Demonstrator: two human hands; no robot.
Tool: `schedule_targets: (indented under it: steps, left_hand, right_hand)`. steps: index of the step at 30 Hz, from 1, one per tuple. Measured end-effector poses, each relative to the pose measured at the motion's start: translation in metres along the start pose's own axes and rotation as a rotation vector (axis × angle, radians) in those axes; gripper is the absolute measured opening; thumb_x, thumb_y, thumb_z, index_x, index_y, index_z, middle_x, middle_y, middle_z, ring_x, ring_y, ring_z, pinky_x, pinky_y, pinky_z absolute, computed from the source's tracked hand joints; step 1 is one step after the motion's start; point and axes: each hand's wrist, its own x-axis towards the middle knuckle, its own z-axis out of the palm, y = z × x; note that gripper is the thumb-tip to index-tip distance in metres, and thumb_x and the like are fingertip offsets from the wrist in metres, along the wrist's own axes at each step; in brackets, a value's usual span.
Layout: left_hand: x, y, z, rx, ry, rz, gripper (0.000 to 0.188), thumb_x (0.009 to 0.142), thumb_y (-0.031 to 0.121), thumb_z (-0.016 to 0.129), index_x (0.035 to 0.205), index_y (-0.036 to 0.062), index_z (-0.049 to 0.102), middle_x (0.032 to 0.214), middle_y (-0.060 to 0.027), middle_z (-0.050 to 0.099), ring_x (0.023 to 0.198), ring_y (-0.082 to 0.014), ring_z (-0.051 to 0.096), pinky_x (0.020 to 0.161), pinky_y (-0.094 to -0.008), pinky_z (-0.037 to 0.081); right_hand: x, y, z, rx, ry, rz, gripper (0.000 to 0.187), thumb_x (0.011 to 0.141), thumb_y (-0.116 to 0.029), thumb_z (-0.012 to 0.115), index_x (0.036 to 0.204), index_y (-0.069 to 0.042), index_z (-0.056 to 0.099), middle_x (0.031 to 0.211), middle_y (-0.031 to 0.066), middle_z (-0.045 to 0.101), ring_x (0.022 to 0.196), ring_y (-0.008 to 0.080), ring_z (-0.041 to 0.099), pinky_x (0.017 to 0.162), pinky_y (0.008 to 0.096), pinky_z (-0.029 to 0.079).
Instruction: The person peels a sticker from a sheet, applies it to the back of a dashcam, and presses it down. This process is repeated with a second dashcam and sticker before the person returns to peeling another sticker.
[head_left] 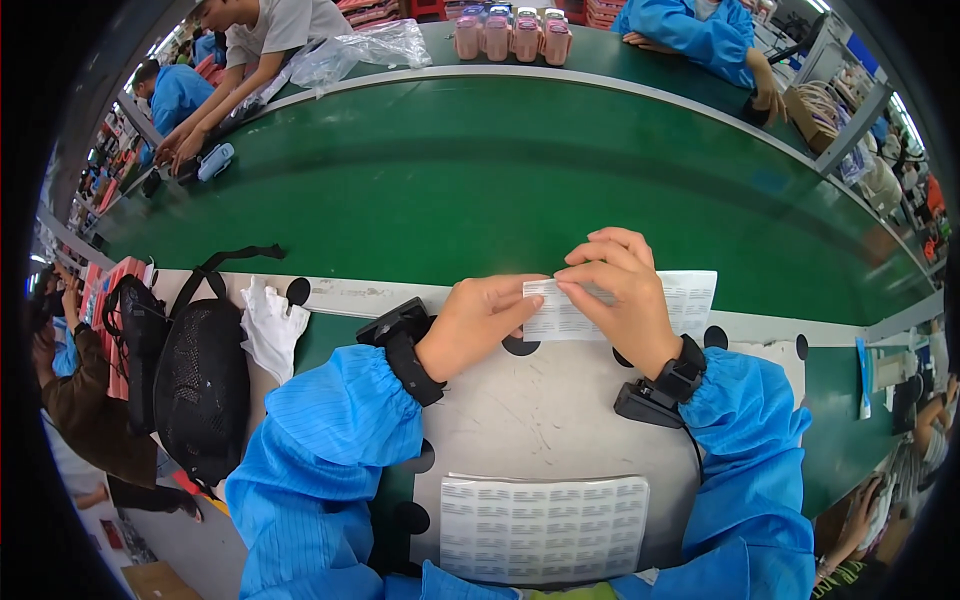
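A white sheet of small printed labels is held up over the near edge of the green surface. My left hand grips its left end, thumb in front and fingers behind. In front of the sheet, my right hand has thumb and index finger pinched together by the upper edge, close to the left fingertips; whatever is between them is too small to make out. Its other fingers are raised and curved. Closer to my body, a stack of similar label sheets lies on the pale grey board.
Black mesh bag and white glove lie left of my arms. Beyond the green belt stand several pink-bodied containers and clear plastic wrap. Co-workers sit across; one handles a light blue device. Black wrist devices are strapped on me.
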Motion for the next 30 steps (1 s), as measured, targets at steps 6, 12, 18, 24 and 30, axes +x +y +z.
schedule_targets:
  steps: [6,12,18,24,30]
  left_hand:
    - [-0.004,0.006,0.004,-0.035,-0.06,-0.03,0.025,0.087,0.015,0.055,0.107,0.0008,0.059,0.073,-0.0007,0.06,0.058,-0.0057,0.052,0.053,-0.0206,0.045]
    - [0.002,0.012,-0.015,-0.111,-0.031,-0.109,0.024,0.087,0.014,0.054,0.106,0.001,0.059,0.081,-0.0011,0.061,0.066,-0.0054,0.053,0.059,-0.02,0.046]
    - [0.009,0.011,-0.063,-0.004,0.099,-0.172,0.026,0.084,0.02,0.056,0.104,0.0037,0.06,0.091,-0.002,0.062,0.079,-0.0064,0.052,0.071,-0.0232,0.043]
    - [0.013,0.003,-0.069,0.26,0.394,-0.021,0.03,0.079,0.023,0.062,0.1,0.0014,0.058,0.092,-0.0059,0.061,0.079,-0.0165,0.053,0.077,-0.0316,0.042]
    - [0.007,0.035,-0.037,1.141,0.741,0.791,0.035,0.073,0.023,0.067,0.098,0.0005,0.057,0.1,-0.014,0.058,0.089,-0.0327,0.054,0.082,-0.0398,0.04]
  right_hand:
    - [0.0,-0.003,-0.003,-0.003,-0.049,-0.004,0.015,0.067,-0.001,0.069,0.079,-0.009,0.067,0.094,0.0021,0.059,0.096,0.0241,0.048,0.082,0.0329,0.04]
    - [0.0,0.006,-0.005,0.249,-0.075,-0.075,0.031,0.068,-0.004,0.069,0.098,-0.01,0.064,0.096,0.0043,0.058,0.098,0.023,0.049,0.084,0.0335,0.04]
    - [0.008,0.027,-0.011,0.002,0.011,0.265,0.067,0.07,-0.009,0.069,0.13,-0.013,0.038,0.095,0.0076,0.058,0.097,0.0227,0.052,0.086,0.0342,0.04]
    - [0.007,0.028,-0.013,0.263,-0.152,0.505,0.069,0.073,-0.005,0.066,0.133,-0.012,0.034,0.092,0.0069,0.059,0.088,0.018,0.057,0.084,0.0306,0.042]
    - [0.005,0.023,-0.011,0.554,-0.244,0.581,0.069,0.075,0.003,0.061,0.135,-0.013,0.031,0.09,0.0059,0.059,0.082,0.0117,0.057,0.077,0.023,0.044]
